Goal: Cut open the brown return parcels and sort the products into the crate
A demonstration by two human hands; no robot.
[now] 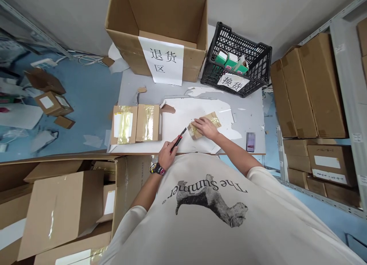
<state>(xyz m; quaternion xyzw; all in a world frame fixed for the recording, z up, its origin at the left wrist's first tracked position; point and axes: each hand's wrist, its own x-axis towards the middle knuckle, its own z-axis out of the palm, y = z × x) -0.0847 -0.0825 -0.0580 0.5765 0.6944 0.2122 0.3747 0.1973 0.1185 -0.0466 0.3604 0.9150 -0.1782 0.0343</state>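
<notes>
My left hand (167,155) is closed around a red and black box cutter (178,139). Its blade points up and to the right, close to the near left corner of a small taped cardboard box (214,119). Over the top of that box rests my right hand (205,128), pressing it against a white sheet (183,112) on the table; the fingers partly cover the box. Two taped cardboard boxes, one with a white label (117,123) and one beside it (140,123), stand side by side to the left of my hands.
A large open carton (126,51) and a black crate (252,79) holding several green-and-white boxes stand at the table's back. A phone (250,142) lies at the right. Shelved cartons (321,89) flank the right side; a big carton of boxes (63,207) is at lower left.
</notes>
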